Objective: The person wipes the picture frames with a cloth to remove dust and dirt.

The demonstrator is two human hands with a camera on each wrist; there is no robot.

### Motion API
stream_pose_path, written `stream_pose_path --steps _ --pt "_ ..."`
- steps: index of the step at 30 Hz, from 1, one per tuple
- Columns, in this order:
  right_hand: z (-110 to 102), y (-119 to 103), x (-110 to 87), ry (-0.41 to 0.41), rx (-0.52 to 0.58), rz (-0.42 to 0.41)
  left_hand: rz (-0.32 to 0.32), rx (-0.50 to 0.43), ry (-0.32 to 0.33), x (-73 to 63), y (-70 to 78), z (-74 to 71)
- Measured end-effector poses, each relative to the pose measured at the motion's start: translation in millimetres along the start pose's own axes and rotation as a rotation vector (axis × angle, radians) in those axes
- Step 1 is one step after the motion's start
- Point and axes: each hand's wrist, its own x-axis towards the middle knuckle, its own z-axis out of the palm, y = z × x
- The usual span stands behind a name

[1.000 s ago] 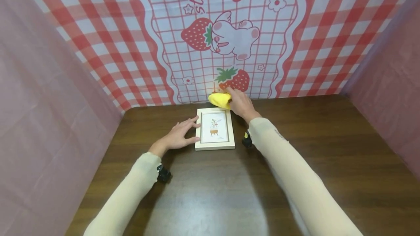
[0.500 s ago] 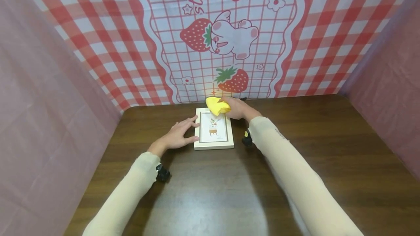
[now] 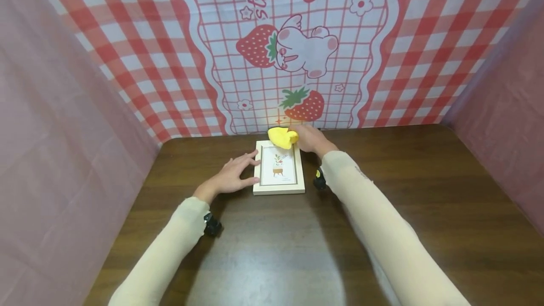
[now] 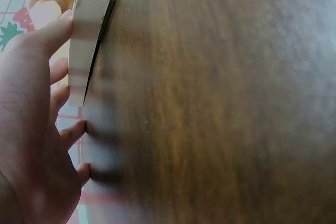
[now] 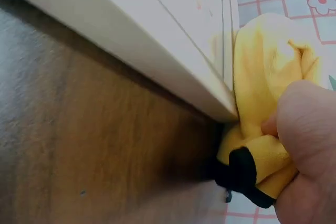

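Note:
A cream picture frame lies flat on the table, with a drawing of a potted plant inside. My left hand rests against its left side, fingers spread; in the left wrist view the thumb and fingertips touch the frame's side. At the far end, my right hand grips a bunched yellow cloth over the top edge. The right wrist view shows the cloth with black edging, pressed against the frame's end and held by curled fingers, partly hidden behind the hand.
The brown wooden table ends at a checked strawberry-print cloth hanging right behind the frame. Pink curtains stand at both sides. A small black object pokes out beneath the yellow cloth in the right wrist view.
My right hand has brought the yellow cloth a little toward me, from behind the frame's far edge onto that edge. My left hand and the frame stay in place.

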Motion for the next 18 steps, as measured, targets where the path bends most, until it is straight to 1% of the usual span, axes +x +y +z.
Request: stream_pose_path --steps 2,3,4,7,9,11,15,16,18 --pt "-7 -13 -1.1 -0.017 -0.021 0.028 0.009 -0.008 -0.002 -2.2 5.2 -2.8" --pt "-8 -19 -0.5 -0.014 -0.056 0.042 0.013 -0.01 -0.001 -2.8 6.3 -3.2" --pt "-4 -13 4.4 0.0 -0.067 0.033 0.018 -0.009 0.0 -2.5 6.9 -2.9" --pt "-13 -33 -5.8 0.01 -0.115 0.048 0.016 -0.012 -0.008 -1.2 6.2 -0.9" --pt "-15 -42 -11.1 0.017 -0.133 0.061 0.011 -0.007 -0.01 0.4 0.5 2.2" --pt "-26 -65 -25.0 -0.003 -0.128 0.111 0.006 -0.007 -0.013 1.6 -3.5 3.6" --pt "-25 -75 -23.9 -0.003 -0.095 0.159 0.008 0.003 -0.003 3.2 -7.9 3.3" --pt "-20 -73 -19.2 0.009 -0.089 0.153 0.008 0.005 -0.001 3.1 -7.6 2.6" --pt "-18 -78 -16.0 0.012 -0.087 0.153 0.007 0.004 -0.001 2.2 -5.1 0.8"
